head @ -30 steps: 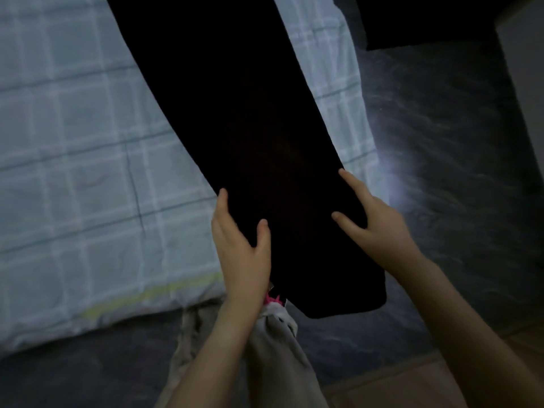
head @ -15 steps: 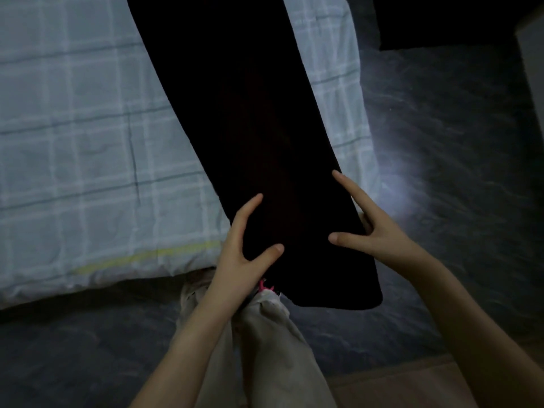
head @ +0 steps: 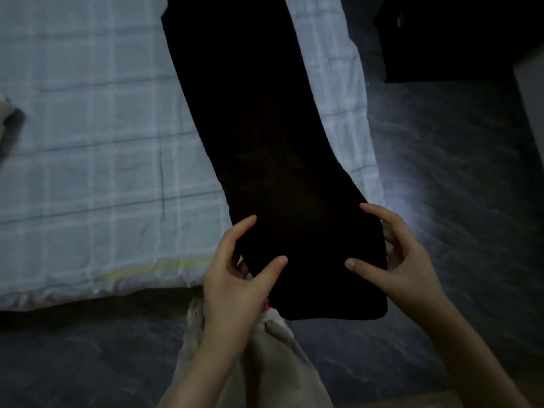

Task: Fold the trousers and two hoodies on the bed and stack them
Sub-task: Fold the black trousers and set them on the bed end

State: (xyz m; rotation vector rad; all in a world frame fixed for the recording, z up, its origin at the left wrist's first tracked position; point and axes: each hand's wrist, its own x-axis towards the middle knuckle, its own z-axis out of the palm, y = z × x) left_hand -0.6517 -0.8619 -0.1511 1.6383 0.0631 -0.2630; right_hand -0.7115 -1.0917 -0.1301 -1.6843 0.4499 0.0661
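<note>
The black trousers [head: 259, 136] lie lengthwise on the bed [head: 88, 142], and their near end hangs past the bed's front edge. My left hand [head: 238, 272] grips the left edge of that end, thumb and forefinger on top and the other fingers tucked behind the cloth. My right hand [head: 394, 254] holds the right edge the same way, its lower fingers curled round the fabric. A pale bit of cloth [head: 10, 122] shows at the far left of the bed; I cannot tell what it is.
The bed has a pale checked sheet with a yellow streak [head: 159, 266] near its front edge. Dark stone floor [head: 456, 201] lies to the right and in front. A dark piece of furniture [head: 456, 39] stands at the top right. My beige-clad legs [head: 265, 363] are below.
My hands went from lying flat on top of the trousers to gripping their side edges. The view shifted slightly, showing more of the bed's left side.
</note>
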